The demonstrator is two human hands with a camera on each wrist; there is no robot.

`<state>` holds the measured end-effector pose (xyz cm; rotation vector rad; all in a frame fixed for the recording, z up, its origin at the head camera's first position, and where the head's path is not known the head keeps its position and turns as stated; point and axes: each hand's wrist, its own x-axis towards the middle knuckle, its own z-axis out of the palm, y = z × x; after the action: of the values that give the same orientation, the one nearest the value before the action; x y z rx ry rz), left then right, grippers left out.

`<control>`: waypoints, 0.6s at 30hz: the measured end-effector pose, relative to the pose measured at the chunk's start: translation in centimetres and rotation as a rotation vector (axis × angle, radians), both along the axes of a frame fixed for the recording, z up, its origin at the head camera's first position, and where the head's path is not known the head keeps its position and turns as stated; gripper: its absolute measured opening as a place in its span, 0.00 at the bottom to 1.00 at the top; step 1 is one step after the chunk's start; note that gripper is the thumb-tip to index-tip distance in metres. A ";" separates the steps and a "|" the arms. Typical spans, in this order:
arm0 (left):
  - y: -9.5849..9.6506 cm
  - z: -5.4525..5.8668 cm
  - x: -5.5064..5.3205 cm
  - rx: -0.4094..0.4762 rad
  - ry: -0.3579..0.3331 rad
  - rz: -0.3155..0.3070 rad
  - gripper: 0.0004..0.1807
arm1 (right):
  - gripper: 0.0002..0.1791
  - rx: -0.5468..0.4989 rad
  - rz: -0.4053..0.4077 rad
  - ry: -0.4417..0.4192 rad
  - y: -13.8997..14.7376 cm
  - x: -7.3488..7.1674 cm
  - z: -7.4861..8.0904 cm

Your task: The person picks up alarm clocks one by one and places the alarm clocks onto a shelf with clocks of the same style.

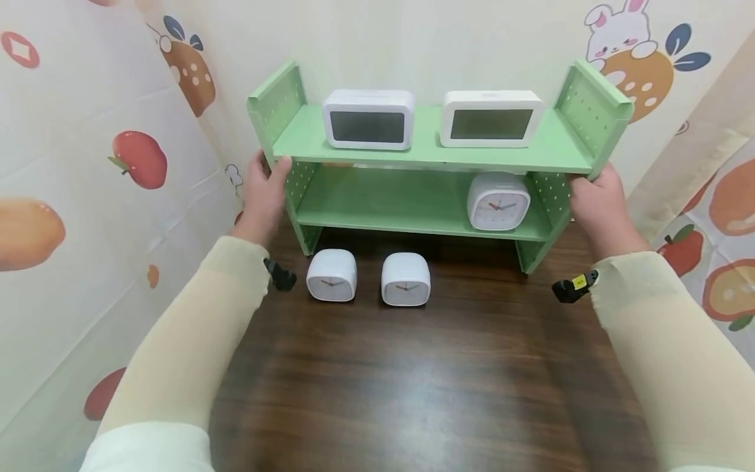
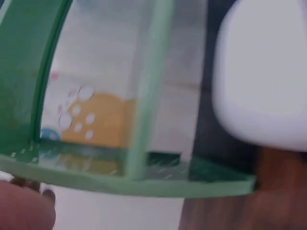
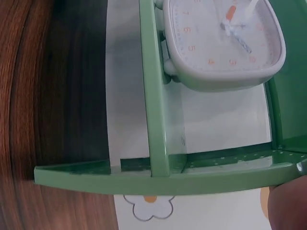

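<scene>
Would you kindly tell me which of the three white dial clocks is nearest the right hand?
The clock on the lower green shelf, toward its right end; the other two clocks stand on the wooden floor, farther from the right hand.

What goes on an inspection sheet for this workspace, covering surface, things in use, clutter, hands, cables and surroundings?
Surface: dark brown floor, glossy, with a wood look.
Job's things: green shelf; on its top board, two digital clocks, screens dark; on the lower board, toward the right end, a dial clock.
Clutter: two more white clocks side by side on the floor, apart from each other.
Left hand: grips the shelf's left side.
Right hand: grips its right side.
Cables: nothing seen.
Surroundings: pale curtains printed with fruit and a rabbit.
</scene>
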<state>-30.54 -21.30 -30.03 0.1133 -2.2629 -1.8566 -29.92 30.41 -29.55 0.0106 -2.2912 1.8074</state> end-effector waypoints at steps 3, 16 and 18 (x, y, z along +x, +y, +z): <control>0.0 -2.2 1.9 -0.020 0.016 0.005 0.49 | 0.24 0.013 -0.001 0.020 -0.1 -0.1 -0.3; 3.0 -8.3 7.7 0.017 0.080 0.125 0.48 | 0.25 0.089 -0.044 0.031 -0.3 -0.2 -0.7; 3.8 -8.8 8.1 0.034 0.067 0.120 0.49 | 0.25 0.090 -0.060 0.021 0.0 -0.2 -0.6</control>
<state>-22.47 -17.52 -38.81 0.1860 -2.1318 -1.8104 -30.07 30.41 -30.16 -0.0238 -2.3305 1.6659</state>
